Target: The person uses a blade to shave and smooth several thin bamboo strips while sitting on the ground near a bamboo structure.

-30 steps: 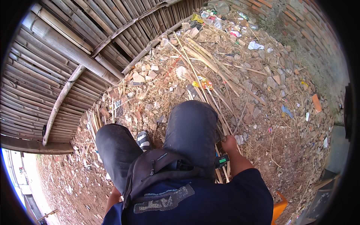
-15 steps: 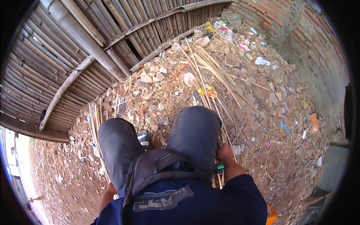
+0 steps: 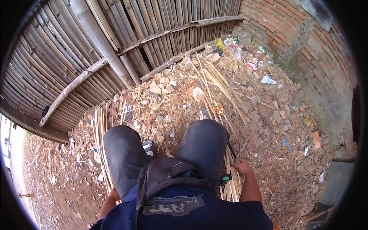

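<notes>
My right hand (image 3: 242, 166) is beside my right thigh, its fingers closed around the end of a dark, narrow, blade-like thing (image 3: 231, 150) that points up along the knee. Just under it lies a bundle of split bamboo strips (image 3: 232, 190). A small black device with a green screen (image 3: 225, 178) sits between the thigh and these strips. My left hand (image 3: 113, 194) is low beside my left thigh, next to another bundle of long pale bamboo strips (image 3: 100, 138). Its fingers are hidden by the leg and the strips, so its grip does not show.
A slatted bamboo wall (image 3: 153, 23) stands ahead and to the left, a brick wall (image 3: 291, 23) on the right. Stones (image 3: 155, 88), litter (image 3: 268, 79) and loose bamboo pieces (image 3: 226, 86) cover the ground ahead. A grey slab (image 3: 339, 180) is at the far right.
My right hand has moved out to the right, away from the thigh, uncovering the dark thing and more bamboo strips. The view has shifted slightly. My left hand stays low beside the left thigh.
</notes>
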Tool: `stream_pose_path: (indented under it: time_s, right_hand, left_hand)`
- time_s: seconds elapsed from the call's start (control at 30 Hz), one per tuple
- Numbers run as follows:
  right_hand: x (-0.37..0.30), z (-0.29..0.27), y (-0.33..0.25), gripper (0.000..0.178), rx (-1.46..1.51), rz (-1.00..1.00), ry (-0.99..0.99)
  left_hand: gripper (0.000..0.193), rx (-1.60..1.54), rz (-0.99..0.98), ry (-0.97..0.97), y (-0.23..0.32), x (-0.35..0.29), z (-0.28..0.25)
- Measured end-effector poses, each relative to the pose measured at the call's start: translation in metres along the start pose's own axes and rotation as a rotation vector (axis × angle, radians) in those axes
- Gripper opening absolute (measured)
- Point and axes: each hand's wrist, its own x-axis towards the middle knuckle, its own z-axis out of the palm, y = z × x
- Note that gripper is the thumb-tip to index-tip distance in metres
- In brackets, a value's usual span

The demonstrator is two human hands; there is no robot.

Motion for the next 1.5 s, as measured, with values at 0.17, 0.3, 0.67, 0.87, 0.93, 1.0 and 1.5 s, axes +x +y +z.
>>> stream_pose_path:
  time_s: [0.17, 0.3, 0.67, 0.87, 0.93, 1.0, 1.5]
  right_hand:
    - [-0.037, -0.033, -0.019, 0.029, 0.263, 0.055, 0.005]
    - [-0.055, -0.046, -0.059, 0.021, 0.315, -0.082, 0.102]
    - [-0.100, -0.059, -0.192, 0.041, -0.089, -0.325, 0.127]
    - [-0.144, -0.027, -0.292, 0.045, -0.387, -0.406, -0.108]
    - [-0.156, -0.014, -0.320, 0.044, -0.546, -0.477, -0.175]
    - [-0.154, -0.007, -0.325, 0.043, -0.721, -0.677, -0.266]
    - [-0.161, -0.016, -0.382, 0.038, -0.900, -0.943, 0.058]
  left_hand:
    - [0.037, -0.019, 0.042, -0.029, 0.012, 0.019, 0.006]
    - [0.036, -0.047, 0.079, -0.034, 0.010, 0.032, 0.011]
    - [0.026, -0.166, 0.669, 0.658, 0.095, 0.033, -0.049]
    - [0.041, 0.026, 1.281, 0.950, 0.319, -0.127, -0.078]
    - [0.052, 0.219, 1.516, 1.005, 0.371, -0.178, -0.069]
    - [0.066, 0.440, 1.667, 0.998, 0.411, -0.217, -0.057]
    - [0.018, 0.970, 1.576, 0.742, 0.411, -0.192, -0.076]
